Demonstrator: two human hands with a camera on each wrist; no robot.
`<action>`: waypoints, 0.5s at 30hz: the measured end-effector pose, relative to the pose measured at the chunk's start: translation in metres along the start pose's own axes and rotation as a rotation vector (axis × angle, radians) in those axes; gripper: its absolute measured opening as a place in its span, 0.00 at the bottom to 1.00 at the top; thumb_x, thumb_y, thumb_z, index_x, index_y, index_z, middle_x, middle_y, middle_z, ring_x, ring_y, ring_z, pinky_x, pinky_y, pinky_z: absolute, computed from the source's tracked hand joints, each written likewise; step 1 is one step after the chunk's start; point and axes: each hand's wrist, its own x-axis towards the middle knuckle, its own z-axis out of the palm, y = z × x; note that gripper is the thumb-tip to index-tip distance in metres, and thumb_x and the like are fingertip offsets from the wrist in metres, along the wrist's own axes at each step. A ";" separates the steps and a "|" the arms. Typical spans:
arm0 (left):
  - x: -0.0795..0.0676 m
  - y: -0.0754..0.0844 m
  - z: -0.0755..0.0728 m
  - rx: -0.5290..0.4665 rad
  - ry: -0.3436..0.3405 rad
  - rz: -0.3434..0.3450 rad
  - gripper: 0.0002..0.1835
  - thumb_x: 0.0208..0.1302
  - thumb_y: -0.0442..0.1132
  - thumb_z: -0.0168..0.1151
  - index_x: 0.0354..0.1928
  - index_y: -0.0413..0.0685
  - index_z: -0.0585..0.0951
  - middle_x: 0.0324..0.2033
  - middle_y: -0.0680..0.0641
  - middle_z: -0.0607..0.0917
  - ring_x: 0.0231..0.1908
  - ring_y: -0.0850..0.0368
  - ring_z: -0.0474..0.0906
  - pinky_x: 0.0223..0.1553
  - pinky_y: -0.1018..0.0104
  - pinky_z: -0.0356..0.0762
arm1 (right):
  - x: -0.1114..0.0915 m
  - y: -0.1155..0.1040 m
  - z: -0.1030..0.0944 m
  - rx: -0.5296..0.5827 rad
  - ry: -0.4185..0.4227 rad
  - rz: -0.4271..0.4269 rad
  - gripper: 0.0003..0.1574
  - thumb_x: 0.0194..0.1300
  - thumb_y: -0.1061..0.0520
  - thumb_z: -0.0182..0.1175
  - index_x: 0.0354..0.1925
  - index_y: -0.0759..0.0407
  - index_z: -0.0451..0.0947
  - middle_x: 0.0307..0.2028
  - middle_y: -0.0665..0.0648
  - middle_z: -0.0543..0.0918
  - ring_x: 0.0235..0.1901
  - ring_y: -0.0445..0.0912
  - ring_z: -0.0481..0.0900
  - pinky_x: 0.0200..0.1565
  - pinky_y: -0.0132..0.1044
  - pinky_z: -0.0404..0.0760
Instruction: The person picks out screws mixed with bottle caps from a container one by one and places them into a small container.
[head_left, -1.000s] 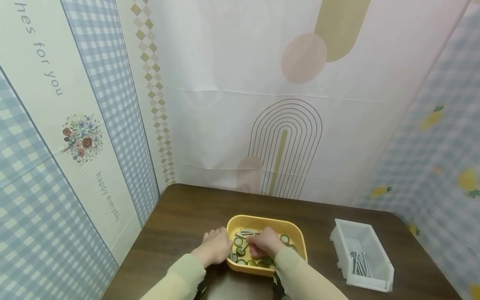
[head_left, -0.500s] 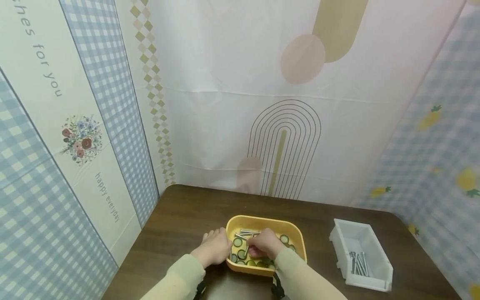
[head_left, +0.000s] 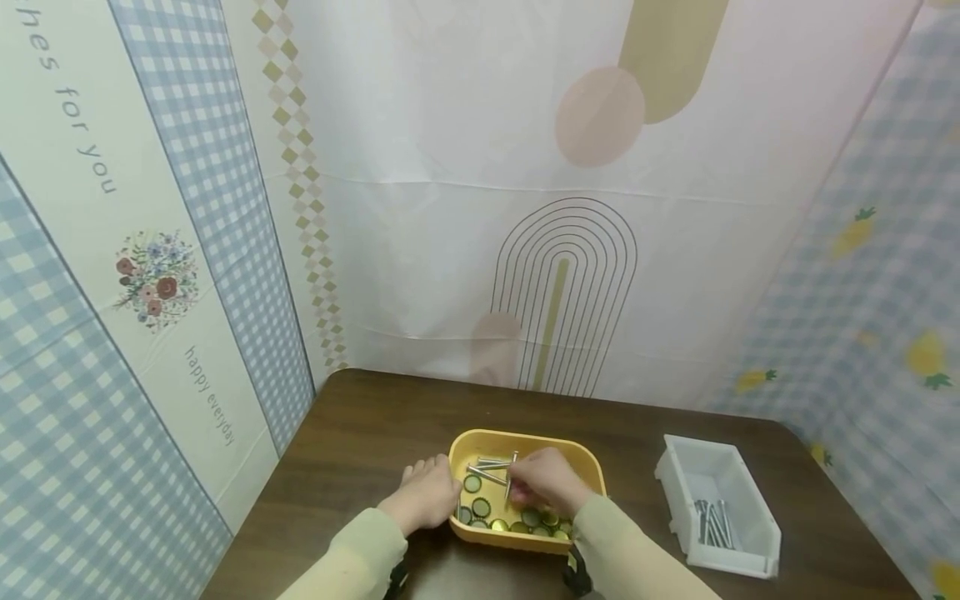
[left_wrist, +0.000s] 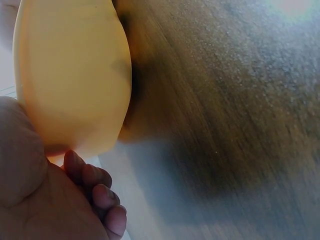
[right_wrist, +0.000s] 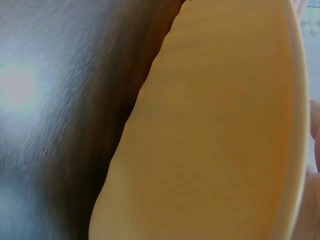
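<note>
One slim silver metal bolt point(head_left: 508, 490), lower centre, is pinched in your downturned right hand point(head_left: 551, 477); your left hand point(head_left: 426, 493) grips the yellow plastic tub point(head_left: 517, 542).

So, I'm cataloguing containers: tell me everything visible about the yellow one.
The yellow container looks plastic: open-topped, rounded-cornered, wavy along its near lower edge. It stands upright on the brown table, left of the white bin, holding round caps and metal bolts. The left grip touches its left end; the right grip is partly inside.
</note>
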 end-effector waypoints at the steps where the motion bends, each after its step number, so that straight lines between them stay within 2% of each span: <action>1: 0.000 0.000 0.000 0.003 -0.001 -0.001 0.18 0.68 0.44 0.48 0.47 0.33 0.72 0.34 0.43 0.74 0.38 0.46 0.69 0.46 0.47 0.62 | -0.001 0.000 -0.002 -0.009 0.006 -0.020 0.12 0.61 0.60 0.61 0.26 0.69 0.81 0.21 0.60 0.83 0.19 0.45 0.82 0.28 0.39 0.82; 7: 0.002 -0.001 0.002 0.010 0.006 0.000 0.18 0.68 0.45 0.48 0.46 0.33 0.72 0.34 0.43 0.74 0.38 0.46 0.69 0.46 0.47 0.63 | -0.004 0.002 -0.017 -0.019 0.029 -0.092 0.12 0.63 0.62 0.60 0.35 0.74 0.80 0.24 0.60 0.82 0.22 0.45 0.81 0.32 0.43 0.83; 15: 0.001 0.000 0.001 0.007 0.007 0.003 0.18 0.68 0.44 0.48 0.46 0.33 0.72 0.34 0.43 0.74 0.37 0.46 0.69 0.46 0.46 0.63 | -0.013 0.003 -0.047 -0.013 0.029 -0.045 0.14 0.63 0.59 0.62 0.40 0.72 0.80 0.29 0.62 0.82 0.25 0.46 0.82 0.35 0.45 0.83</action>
